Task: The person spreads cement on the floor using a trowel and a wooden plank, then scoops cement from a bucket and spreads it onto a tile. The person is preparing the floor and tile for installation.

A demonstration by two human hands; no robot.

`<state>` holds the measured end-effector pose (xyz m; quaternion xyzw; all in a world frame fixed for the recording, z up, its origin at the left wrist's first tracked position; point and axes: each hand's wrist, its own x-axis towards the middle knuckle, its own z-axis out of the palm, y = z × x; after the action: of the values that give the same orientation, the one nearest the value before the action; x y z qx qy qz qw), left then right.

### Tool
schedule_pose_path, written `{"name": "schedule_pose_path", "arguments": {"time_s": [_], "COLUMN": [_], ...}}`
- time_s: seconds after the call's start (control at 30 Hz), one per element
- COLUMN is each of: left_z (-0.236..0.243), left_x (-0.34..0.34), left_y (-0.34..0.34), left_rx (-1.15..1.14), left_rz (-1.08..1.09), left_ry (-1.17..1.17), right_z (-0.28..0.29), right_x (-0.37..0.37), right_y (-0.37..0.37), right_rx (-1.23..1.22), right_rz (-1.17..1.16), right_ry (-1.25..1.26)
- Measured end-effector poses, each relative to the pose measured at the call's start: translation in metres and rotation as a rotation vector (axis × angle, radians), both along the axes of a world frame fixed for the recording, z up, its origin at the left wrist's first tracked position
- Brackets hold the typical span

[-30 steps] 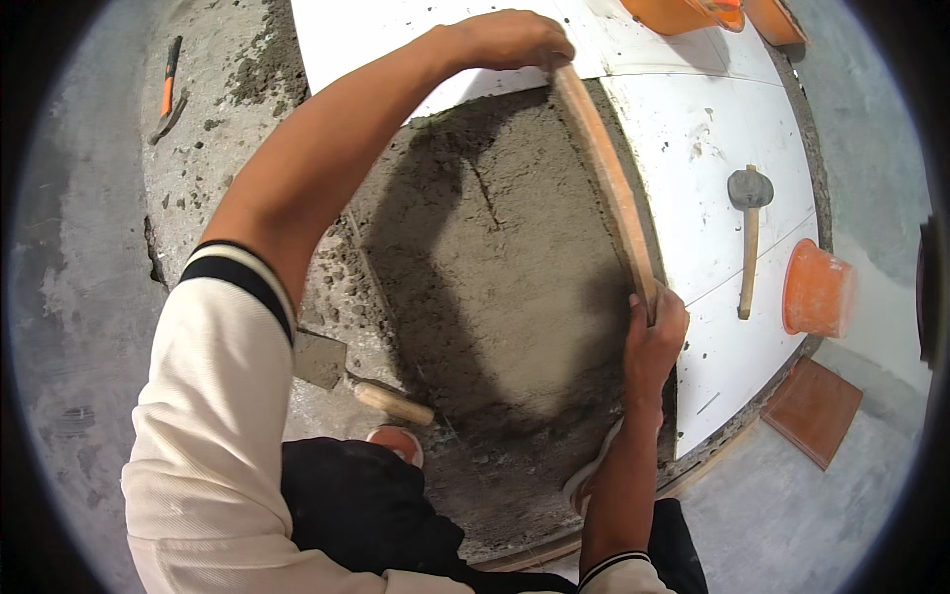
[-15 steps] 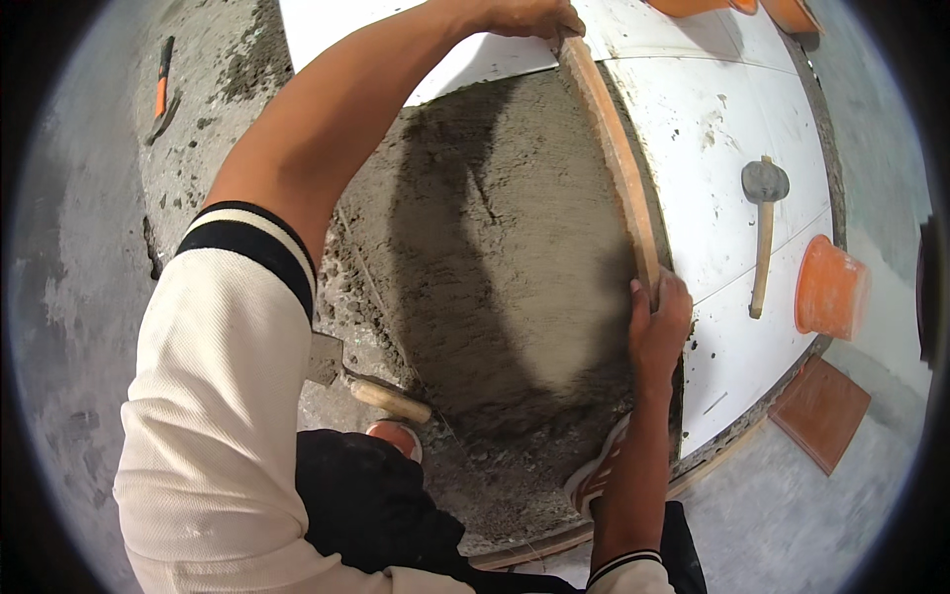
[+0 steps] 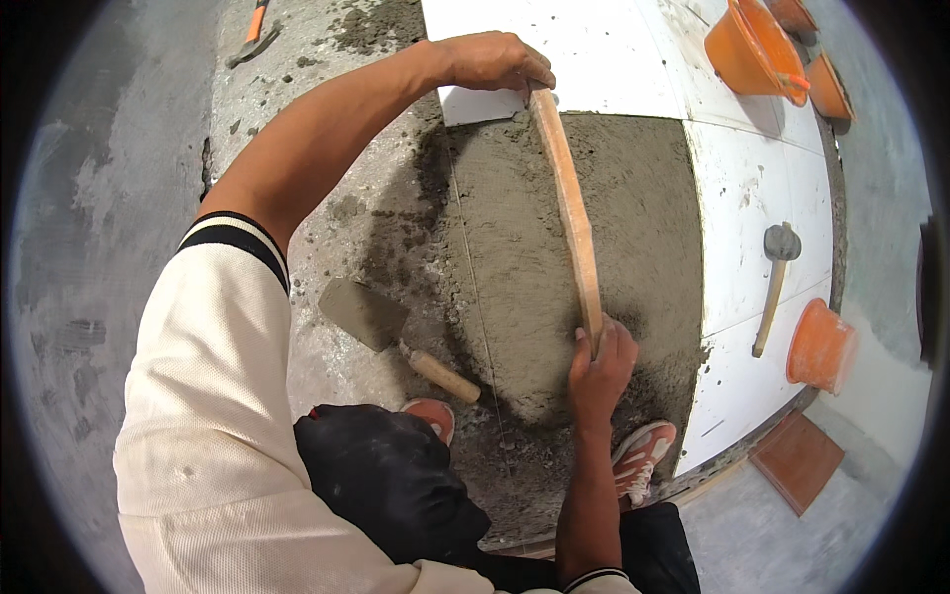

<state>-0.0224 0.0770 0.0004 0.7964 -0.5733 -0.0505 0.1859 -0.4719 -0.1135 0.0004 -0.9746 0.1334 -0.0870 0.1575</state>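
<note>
Head view: the person's left hand (image 3: 500, 61) is at the far end of a long wooden bar (image 3: 572, 213), fingers curled down over it and holding it, though the fingertips are partly hidden. The right hand (image 3: 604, 374) grips the near end, thumb on the left side and fingers wrapped along the right. The bar runs lengthwise over a bed of grey mortar (image 3: 643, 198), leaning slightly from upper left to lower right; from above I cannot tell how firmly it presses down. Its far end reaches the edge of the white tiles (image 3: 564, 49), which border the mortar at the far side and on the right.

Left of the bar, a thin string (image 3: 470, 267) crosses the mortar. Near its lower part lies a trowel (image 3: 364, 315), blade flat on the rough ground, its wooden handle pointing toward the right shoe (image 3: 643, 460). A mallet (image 3: 782, 242) rests on the tiles at right, with an orange tub (image 3: 821, 345) just beside it and a brown tile (image 3: 798, 463) below. An orange bucket (image 3: 747, 49) stands at upper right; a hammer (image 3: 254, 40) lies at upper left.
</note>
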Motion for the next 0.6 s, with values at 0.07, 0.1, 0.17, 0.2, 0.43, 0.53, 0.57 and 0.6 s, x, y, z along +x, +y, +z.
{"name": "schedule_pose_path", "arguments": {"time_s": [0.07,0.1,0.17,0.2,0.43,0.53,0.57,0.6], "left_z": [0.000,0.001,0.003,0.004,-0.001,-0.008,-0.010,-0.011], "left_x": [-0.004,-0.005,-0.010,-0.013,-0.015,-0.003,0.000,0.002], "left_y": [0.014,0.021,0.035,0.042,0.051,0.005,-0.018,-0.040], "left_rx": [0.034,0.047,0.036,0.037,0.010,-0.032,-0.064,-0.107], "left_rz": [0.033,0.029,0.043,0.044,0.036,-0.026,-0.008,-0.025], "left_ry": [0.022,0.032,0.027,0.023,-0.100,-0.032,-0.057,-0.125], "right_z": [0.001,0.001,0.004,0.005,0.012,0.009,0.008,0.007], "right_x": [-0.002,-0.003,-0.004,-0.005,-0.003,0.003,0.005,0.007], "right_y": [0.012,0.019,0.034,0.041,0.042,0.014,0.002,-0.013], "right_rx": [0.000,0.007,0.019,0.024,0.030,-0.006,-0.013,-0.027], "right_rz": [0.017,0.016,0.023,0.032,-0.026,-0.072,-0.073,-0.086], "right_ry": [-0.005,-0.006,-0.007,-0.007,0.006,0.029,0.004,-0.007]}}
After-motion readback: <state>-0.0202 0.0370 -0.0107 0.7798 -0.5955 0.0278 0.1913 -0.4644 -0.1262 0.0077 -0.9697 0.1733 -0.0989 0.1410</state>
